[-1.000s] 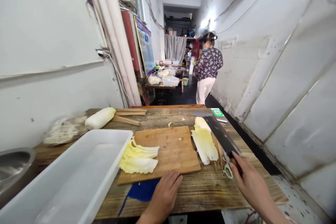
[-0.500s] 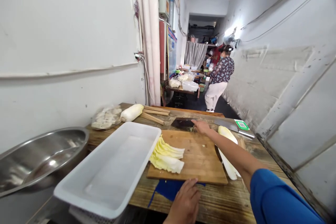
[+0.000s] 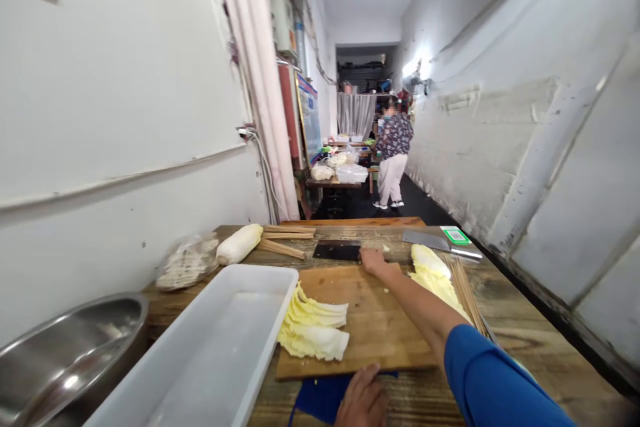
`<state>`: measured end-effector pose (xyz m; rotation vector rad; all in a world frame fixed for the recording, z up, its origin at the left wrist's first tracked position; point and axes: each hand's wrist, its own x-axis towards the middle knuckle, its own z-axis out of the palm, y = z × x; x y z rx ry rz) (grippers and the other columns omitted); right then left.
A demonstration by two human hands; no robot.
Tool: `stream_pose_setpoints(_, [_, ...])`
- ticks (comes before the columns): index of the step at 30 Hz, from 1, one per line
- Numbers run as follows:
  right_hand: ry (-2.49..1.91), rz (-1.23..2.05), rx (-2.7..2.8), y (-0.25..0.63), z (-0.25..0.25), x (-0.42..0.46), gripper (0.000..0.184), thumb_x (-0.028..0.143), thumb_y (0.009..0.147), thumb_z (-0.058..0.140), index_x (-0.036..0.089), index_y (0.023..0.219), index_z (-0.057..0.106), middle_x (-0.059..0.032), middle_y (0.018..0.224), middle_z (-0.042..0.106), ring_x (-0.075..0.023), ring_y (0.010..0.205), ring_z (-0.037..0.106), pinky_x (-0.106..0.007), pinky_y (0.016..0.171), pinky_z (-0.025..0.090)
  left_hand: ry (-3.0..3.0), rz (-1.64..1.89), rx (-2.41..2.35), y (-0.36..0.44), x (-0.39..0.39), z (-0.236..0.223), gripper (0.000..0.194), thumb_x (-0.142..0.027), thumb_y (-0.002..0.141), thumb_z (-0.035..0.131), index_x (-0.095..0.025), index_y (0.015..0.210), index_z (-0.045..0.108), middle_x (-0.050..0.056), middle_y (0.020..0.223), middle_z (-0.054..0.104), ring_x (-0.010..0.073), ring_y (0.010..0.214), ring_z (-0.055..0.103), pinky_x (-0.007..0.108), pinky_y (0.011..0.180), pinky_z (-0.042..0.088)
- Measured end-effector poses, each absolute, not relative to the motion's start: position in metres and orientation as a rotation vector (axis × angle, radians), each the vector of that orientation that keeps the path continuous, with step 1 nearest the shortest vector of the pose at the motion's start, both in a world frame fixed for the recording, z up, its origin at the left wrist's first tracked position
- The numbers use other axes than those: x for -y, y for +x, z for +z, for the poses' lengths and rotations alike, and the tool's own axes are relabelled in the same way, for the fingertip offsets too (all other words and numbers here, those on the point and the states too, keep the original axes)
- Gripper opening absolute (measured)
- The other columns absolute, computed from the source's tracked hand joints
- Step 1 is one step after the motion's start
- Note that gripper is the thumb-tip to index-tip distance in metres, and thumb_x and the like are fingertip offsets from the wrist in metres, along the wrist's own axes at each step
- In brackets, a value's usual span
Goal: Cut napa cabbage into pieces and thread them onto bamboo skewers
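Note:
My right hand (image 3: 374,261) reaches across the wooden cutting board (image 3: 380,327) to its far side. Its fingers are closed at the handle end of a dark-bladed cleaver (image 3: 336,251), which lies flat on the table beyond the board. Under my fingers the handle is hidden. Yellow-white cabbage leaves (image 3: 320,327) lie side by side on the board's left half. At the board's near edge my left hand (image 3: 364,400) rests with fingers extended, beside a blue cloth (image 3: 323,397) partly under the board; I see nothing held in it.
Left of the board are a white plastic tub (image 3: 220,333) and a steel basin (image 3: 65,360). A whole cabbage (image 3: 241,243) and wooden sticks (image 3: 283,250) lie behind. To the right are cabbage leaves (image 3: 435,277), sticks (image 3: 467,293) and another cleaver (image 3: 425,238). A person (image 3: 394,153) stands farther back.
The view has shifted, so the table sits lower and leftward. My right hand stays at the cleaver, and my left hand stays by the board's near edge. The person behind has moved farther away.

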<state>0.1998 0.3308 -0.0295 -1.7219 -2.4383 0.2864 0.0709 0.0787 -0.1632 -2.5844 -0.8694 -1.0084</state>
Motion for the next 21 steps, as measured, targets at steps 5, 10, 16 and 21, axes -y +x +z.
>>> stream_pose_setpoints(5, [-1.527, 0.315, 2.202, 0.248, -0.024, -0.240, 0.037, 0.026, 0.093, 0.049, 0.022, 0.130, 0.055, -0.0057, 0.133, 0.057, -0.0184, 0.123, 0.049, -0.033, 0.106, 0.034, -2.717, -0.903, 1.014, 0.072, -0.061, -0.129, 0.038, -0.003, 0.080, 0.044, -0.017, 0.111, 0.060, 0.012, 0.109, 0.069, 0.0270, 0.122, 0.056, 0.046, 0.094, 0.055])
stream_pose_setpoints(10, [-1.928, 0.172, 1.560, 0.376, -0.042, -0.137, 0.035, 0.027, 0.097, 0.036, 0.017, 0.113, 0.066, -0.0083, 0.116, 0.068, -0.0182, 0.108, 0.059, -0.027, 0.095, 0.041, -2.746, -0.850, 1.007, 0.068, -0.058, -0.124, 0.035, -0.007, 0.084, 0.047, -0.019, 0.115, 0.059, 0.011, 0.116, 0.066, 0.0266, 0.124, 0.054, 0.047, 0.096, 0.054])
stream_pose_setpoints(16, [-2.432, 0.399, 1.434, 0.453, -0.076, -0.143, 0.025, 0.021, 0.091, 0.048, 0.011, 0.092, 0.071, -0.0143, 0.098, 0.071, -0.0236, 0.094, 0.066, -0.031, 0.078, 0.048, -2.740, -0.890, 1.016, 0.068, -0.057, -0.125, 0.032, -0.010, 0.086, 0.048, -0.020, 0.112, 0.062, 0.009, 0.114, 0.067, 0.0264, 0.122, 0.055, 0.048, 0.096, 0.054])
stream_pose_setpoints(21, [-2.559, 0.513, 1.438, 0.448, -0.085, -0.192, 0.026, 0.032, 0.092, 0.059, 0.009, 0.101, 0.064, -0.0093, 0.099, 0.068, -0.0178, 0.090, 0.065, -0.035, 0.080, 0.054, -2.752, -0.909, 1.114, 0.073, -0.052, -0.116, 0.029, -0.010, 0.088, 0.045, -0.019, 0.108, 0.064, 0.010, 0.113, 0.067, 0.0259, 0.123, 0.055, 0.049, 0.098, 0.052])
